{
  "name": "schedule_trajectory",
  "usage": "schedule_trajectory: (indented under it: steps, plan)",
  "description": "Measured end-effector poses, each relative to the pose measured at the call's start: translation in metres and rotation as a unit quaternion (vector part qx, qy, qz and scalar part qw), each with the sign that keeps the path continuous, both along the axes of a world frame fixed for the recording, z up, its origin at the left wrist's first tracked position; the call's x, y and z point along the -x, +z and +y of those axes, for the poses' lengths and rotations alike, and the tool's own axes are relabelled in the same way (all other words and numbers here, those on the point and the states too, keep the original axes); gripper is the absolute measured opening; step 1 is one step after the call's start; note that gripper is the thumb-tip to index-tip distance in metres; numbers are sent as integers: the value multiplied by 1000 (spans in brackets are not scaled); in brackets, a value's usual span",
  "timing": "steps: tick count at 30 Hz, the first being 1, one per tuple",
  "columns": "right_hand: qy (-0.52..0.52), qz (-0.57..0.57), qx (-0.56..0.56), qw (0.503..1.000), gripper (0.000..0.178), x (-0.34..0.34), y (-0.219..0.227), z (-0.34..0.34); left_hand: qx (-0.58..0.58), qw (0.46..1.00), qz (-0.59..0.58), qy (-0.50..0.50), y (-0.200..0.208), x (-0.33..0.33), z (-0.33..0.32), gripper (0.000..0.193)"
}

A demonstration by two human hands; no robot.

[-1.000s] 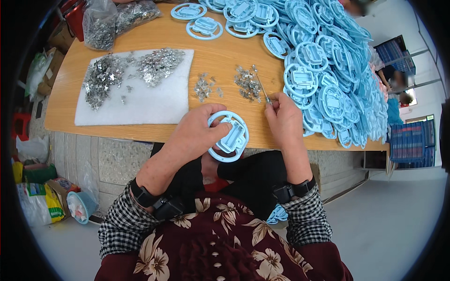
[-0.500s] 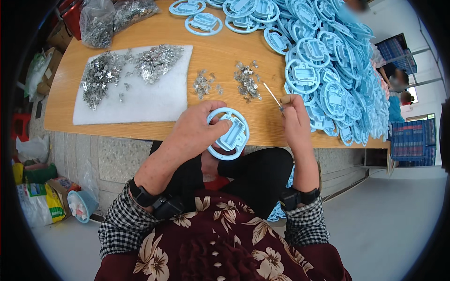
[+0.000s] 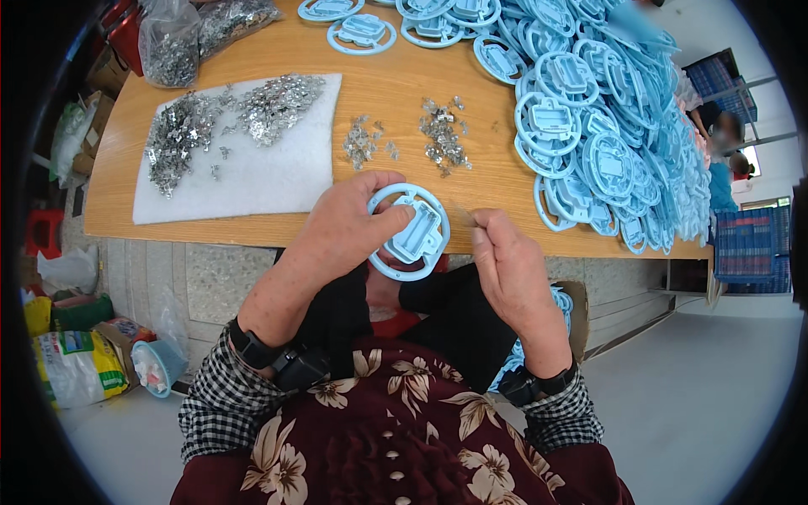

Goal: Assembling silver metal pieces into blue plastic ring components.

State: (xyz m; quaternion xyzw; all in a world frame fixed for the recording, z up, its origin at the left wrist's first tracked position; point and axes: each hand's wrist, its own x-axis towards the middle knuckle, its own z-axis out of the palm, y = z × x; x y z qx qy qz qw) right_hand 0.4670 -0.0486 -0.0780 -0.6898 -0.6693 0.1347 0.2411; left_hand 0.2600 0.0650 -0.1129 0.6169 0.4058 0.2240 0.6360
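My left hand (image 3: 332, 227) holds a light blue plastic steering-wheel-shaped part (image 3: 418, 237) over the table's near edge, thumb on its boxy recessed centre and fingers behind. To its right, apart from the part, my right hand (image 3: 520, 273) is closed in a pinch. A thin stick (image 3: 459, 211) sticks out from its fingertips toward the part, smeared by motion. Beyond my hands lie two small heaps of metal clips, a left heap (image 3: 360, 145) and a right heap (image 3: 443, 139). Whether any clip sits in the held part is too small to tell.
A large pile of the same blue parts (image 3: 608, 160) covers the table's right side. On the left, a white foam sheet (image 3: 278, 181) bears more metal clips. Clear bags of metal pieces (image 3: 171, 46) stand at the far left. Blue parts (image 3: 513, 358) also lie below the table.
My right hand has come left and down from the pile's edge toward the held part, bringing the thin stick with it. My left hand keeps its grip, nearly unmoved.
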Motion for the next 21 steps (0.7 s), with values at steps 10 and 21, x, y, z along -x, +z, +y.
schedule_trajectory:
  steps: [10,21]
  plan:
    - [39,-87,-2,995,49,8,-6,6,5,1000,-2,-4,4,-1,1,47]
    - [48,-18,-69,996,42,2,-23,9,8,1000,7,-10,7,-1,1,45]
